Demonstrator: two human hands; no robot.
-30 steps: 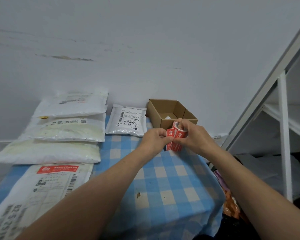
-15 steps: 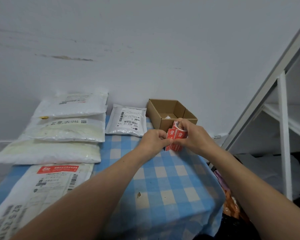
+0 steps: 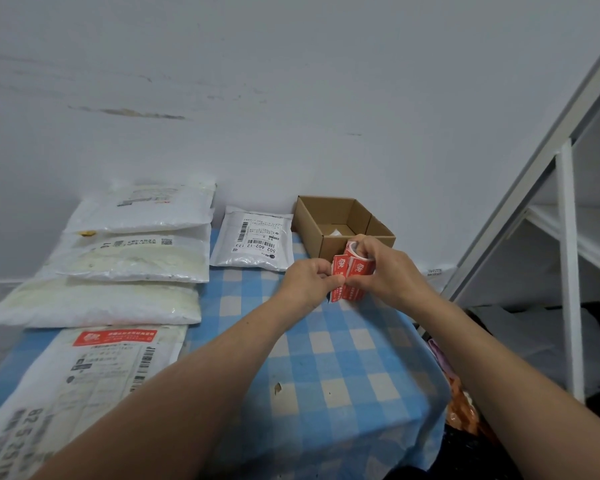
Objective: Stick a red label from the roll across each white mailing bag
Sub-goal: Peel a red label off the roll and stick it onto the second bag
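My right hand grips the roll of red labels above the table, just in front of the cardboard box. My left hand pinches the loose end label at the roll's left side. Several white mailing bags lie on the left. The nearest bag carries a red label across its top. Beyond it lie three overlapping bags, and a small bag lies by the wall.
An open cardboard box stands at the back right of the blue checked tablecloth. A white shelf frame rises at the right, beyond the table's right edge. Bags and clutter lie on the floor below it.
Both hands have stayed in nearly the same place with the roll. My left fingers have shifted slightly on the end label.
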